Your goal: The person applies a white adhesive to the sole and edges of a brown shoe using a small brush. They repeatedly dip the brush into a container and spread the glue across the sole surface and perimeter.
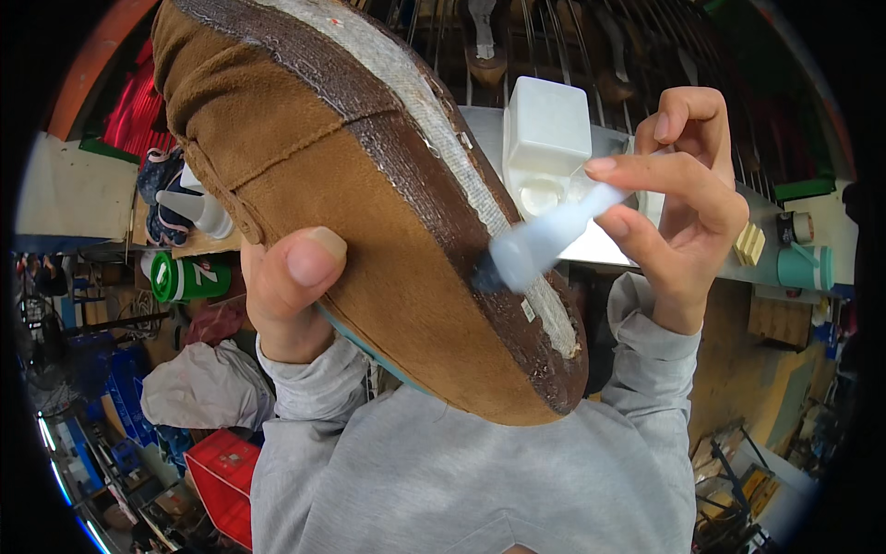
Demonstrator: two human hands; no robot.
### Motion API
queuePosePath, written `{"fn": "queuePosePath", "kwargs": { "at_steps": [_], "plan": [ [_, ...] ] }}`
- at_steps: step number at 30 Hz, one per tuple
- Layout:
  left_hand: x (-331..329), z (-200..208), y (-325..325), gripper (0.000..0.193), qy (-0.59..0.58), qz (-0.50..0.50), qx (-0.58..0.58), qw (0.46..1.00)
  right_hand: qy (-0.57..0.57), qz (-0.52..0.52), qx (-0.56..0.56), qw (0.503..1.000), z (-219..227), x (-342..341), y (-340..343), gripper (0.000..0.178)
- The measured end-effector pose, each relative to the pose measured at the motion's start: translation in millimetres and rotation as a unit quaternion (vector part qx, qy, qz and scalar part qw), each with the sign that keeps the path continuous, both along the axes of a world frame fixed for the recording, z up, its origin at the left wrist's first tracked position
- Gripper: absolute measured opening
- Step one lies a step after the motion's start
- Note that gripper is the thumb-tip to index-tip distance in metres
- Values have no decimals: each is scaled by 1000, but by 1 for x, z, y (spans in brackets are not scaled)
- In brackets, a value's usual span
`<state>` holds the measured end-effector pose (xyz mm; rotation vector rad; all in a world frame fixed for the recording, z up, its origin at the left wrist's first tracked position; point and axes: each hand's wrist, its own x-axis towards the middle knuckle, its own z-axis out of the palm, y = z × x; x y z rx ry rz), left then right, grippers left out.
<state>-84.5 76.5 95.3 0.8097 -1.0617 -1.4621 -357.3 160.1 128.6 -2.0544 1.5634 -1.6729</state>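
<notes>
A brown suede shoe upper (pixel 351 185) fills the middle of the view, held up with its underside edge turned to the right. Around that edge runs a glossy dark brown band (pixel 420 198), beside a rough pale strip (pixel 406 88). My left hand (pixel 295 286) grips the upper from the left, thumb pressed on the suede, the other fingers hidden behind it. Between thumb and fingers of my right hand (pixel 683 203) is a small white brush (pixel 544 245), blurred by motion. Its dark bristle end meets the band near the narrower lower end.
Behind the brush, a white plastic block with a round cup (pixel 549 115) stands on the bench. Metal rods with other shoes (pixel 484 65) lie beyond. At left are a white nozzle bottle (pixel 210 217), green can (pixel 189 277) and red crate (pixel 226 475); a teal cup (pixel 805 268) stands right.
</notes>
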Motion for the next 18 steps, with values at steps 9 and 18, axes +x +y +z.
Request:
{"fn": "queuePosePath", "kwargs": {
  "at_steps": [9,18],
  "plan": [
    [-7,26,-4,67,249,-209,138,936,-21,139,9,990,-13,-21,5,39],
    [-25,13,2,58,223,-195,245,923,-56,199,19,978,-13,-12,-17,39]
  ]
}}
